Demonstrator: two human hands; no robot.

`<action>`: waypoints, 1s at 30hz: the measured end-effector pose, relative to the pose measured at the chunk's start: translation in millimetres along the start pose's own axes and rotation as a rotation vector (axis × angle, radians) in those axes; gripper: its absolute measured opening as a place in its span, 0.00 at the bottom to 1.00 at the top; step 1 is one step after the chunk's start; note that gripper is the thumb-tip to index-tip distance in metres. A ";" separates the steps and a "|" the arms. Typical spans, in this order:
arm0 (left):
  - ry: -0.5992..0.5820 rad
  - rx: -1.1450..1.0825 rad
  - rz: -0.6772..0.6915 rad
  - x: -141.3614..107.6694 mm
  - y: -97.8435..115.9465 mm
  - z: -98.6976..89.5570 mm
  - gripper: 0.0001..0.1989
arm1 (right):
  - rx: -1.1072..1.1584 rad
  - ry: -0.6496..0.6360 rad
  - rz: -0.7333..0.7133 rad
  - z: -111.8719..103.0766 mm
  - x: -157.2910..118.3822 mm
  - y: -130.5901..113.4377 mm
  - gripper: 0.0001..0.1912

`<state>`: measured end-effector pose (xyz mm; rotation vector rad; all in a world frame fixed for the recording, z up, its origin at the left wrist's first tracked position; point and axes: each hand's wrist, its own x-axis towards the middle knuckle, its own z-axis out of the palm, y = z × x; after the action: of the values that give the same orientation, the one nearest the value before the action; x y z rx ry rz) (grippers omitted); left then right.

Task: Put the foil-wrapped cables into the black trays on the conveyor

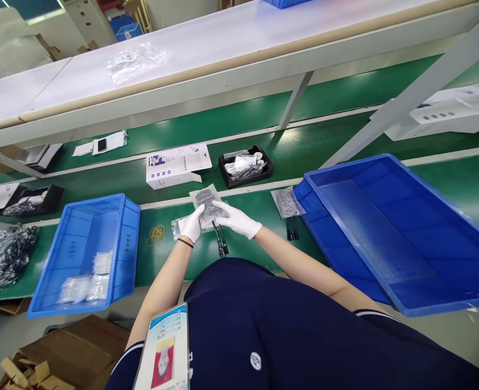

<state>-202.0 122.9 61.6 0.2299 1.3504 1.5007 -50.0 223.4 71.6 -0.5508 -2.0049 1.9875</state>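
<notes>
Between my two white-gloved hands is a clear bag wrapped round a dark item (207, 205), with two black cables (220, 241) ending in connectors hanging out toward me. My left hand (192, 225) grips the bag's left edge, thumb on top. My right hand (237, 219) is closed on its right side, fingers over the bag's surface. Under my left hand lies a small flat clear packet (177, 227), partly hidden. A similar bagged item (288, 203) with two black connectors rests on the green bench to the right.
A blue bin (131, 238) at left holds banded packets (74, 289); yellow rubber bands (156, 234) lie beside it. Two stacked blue bins (377, 227) stand at right. Beyond are a white box (178, 165), a filled black tray (245, 167) and a raised shelf (207, 43).
</notes>
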 end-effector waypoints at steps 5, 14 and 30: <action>-0.045 0.048 0.090 -14.8 2.3 5.5 0.25 | -0.255 0.213 -0.052 8.4 -6.3 -11.8 0.19; -0.095 0.270 0.188 -38.9 13.7 11.1 0.24 | -0.099 0.351 0.032 6.2 -7.4 -17.6 0.14; -0.067 -0.077 0.072 -36.4 -6.7 10.5 0.28 | -0.062 0.429 0.061 22.9 -5.6 -1.3 0.26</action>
<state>-175.2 99.9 77.1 0.2798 1.2408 1.5879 -55.2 200.4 72.7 -0.9699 -1.8014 1.6637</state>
